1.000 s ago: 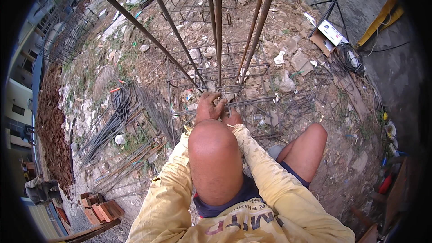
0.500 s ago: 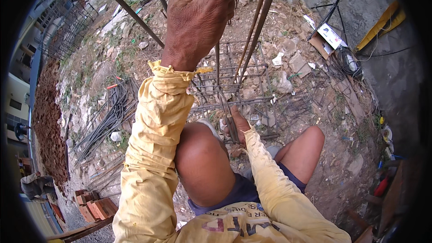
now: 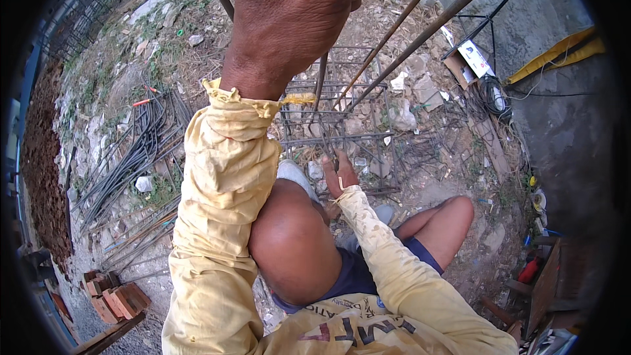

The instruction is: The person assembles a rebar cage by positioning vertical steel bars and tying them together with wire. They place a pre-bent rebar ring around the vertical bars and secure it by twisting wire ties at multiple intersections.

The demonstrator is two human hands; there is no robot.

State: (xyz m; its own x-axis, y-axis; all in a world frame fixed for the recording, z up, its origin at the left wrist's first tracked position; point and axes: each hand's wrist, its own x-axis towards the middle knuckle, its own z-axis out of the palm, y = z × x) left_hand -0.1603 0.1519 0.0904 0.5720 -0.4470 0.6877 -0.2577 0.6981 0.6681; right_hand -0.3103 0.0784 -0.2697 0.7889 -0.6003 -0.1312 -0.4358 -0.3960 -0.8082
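Observation:
My left hand (image 3: 296,20) is raised close at the top, fingers curled and partly cut off by the picture's edge. An upright steel bar (image 3: 320,82) runs up into it and is hidden behind the fist. Lower down, my right hand (image 3: 344,174) is closed around dark pincers (image 3: 333,160), whose jaws point at the bars beyond. They are at the near side of a rebar cage (image 3: 358,137) of crossed rods between my feet. Exactly where the jaws touch is too small to tell.
Two long bars (image 3: 427,43) slant up rightward from the cage. Cut rods (image 3: 148,135) lie in a bundle at left, with bricks (image 3: 118,299) below. A box (image 3: 474,59), coiled cable (image 3: 493,98) and tripod (image 3: 490,20) stand by the right wall. Rubble covers the ground.
My left hand looks larger and closer, shifted slightly left. My right hand has moved up a little, its thumb and finger more apart on the pincers. The slanting bars appear farther right.

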